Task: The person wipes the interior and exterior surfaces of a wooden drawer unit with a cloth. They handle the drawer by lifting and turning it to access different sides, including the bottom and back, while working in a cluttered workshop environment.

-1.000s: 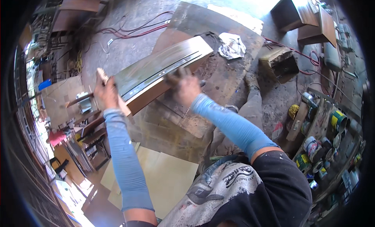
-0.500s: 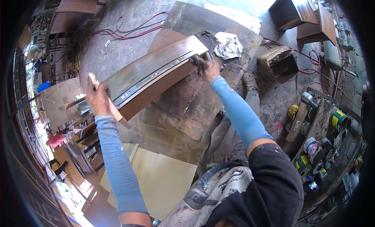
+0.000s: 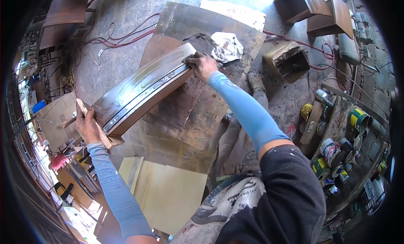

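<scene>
A wooden drawer (image 3: 139,86) with a curved, wet-looking front is held at a slant above the floor boards. A dark band with pale marks runs along its near edge. My left hand (image 3: 87,125) is closed around the pale wood side at the drawer's left end, thumb on the inner face. At the far right end, my right hand (image 3: 203,65) is bent over the corner, fingertips stained dark. A dark rag seems to be bunched under those fingers, mostly hidden. Just beyond lie a black cloth (image 3: 203,41) and a crumpled white cloth (image 3: 227,47).
Stained boards (image 3: 185,113) cover the floor below. An open-topped can (image 3: 290,61) lies to the right. Several paint tins (image 3: 322,166) fill a rack at the lower right. Red hoses (image 3: 126,43) cross the floor. Wooden cabinets (image 3: 299,10) stand far right; a pale panel (image 3: 170,193) lies near me.
The drawer has shifted left and turned slightly, held by my left hand. My right hand has moved left, closer onto the drawer's far corner. The whole view has shifted a little.
</scene>
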The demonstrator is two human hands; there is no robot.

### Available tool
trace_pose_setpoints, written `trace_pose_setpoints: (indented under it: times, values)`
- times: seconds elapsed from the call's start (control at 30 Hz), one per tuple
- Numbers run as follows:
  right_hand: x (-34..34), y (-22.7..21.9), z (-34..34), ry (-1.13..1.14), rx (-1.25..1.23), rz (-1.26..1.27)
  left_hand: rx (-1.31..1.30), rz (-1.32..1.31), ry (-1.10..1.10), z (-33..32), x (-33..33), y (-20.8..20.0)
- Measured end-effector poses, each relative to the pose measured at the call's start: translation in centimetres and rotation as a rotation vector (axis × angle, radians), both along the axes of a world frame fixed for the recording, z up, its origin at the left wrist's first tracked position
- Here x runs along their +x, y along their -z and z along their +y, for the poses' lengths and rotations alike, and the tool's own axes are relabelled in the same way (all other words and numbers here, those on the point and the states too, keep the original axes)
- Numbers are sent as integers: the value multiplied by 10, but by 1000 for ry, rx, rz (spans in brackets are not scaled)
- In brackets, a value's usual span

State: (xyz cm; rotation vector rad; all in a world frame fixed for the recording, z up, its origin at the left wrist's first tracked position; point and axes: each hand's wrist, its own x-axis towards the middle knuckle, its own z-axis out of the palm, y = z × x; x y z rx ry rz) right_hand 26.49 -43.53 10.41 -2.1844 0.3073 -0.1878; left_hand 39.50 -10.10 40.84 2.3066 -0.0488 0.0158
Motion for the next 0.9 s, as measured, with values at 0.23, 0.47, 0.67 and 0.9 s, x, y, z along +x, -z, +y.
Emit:
trace_pose_setpoints:
  times: [0.23, 0.47, 0.67, 0.9]
  values:
    - [-15, 4, -40, -4, -31, 98, -25, 9, 19, -7, -10, -8]
    - [37, -34, 7, -479, 8, -334, 372, -69, 122, -13, 3, -15]
    - [86, -225, 115, -428, 273, -574, -683, 250, 43, -64, -3, -5]
    - [100, -253, 109, 74, 566, -594, -1017, 243, -6, -114, -41, -33]
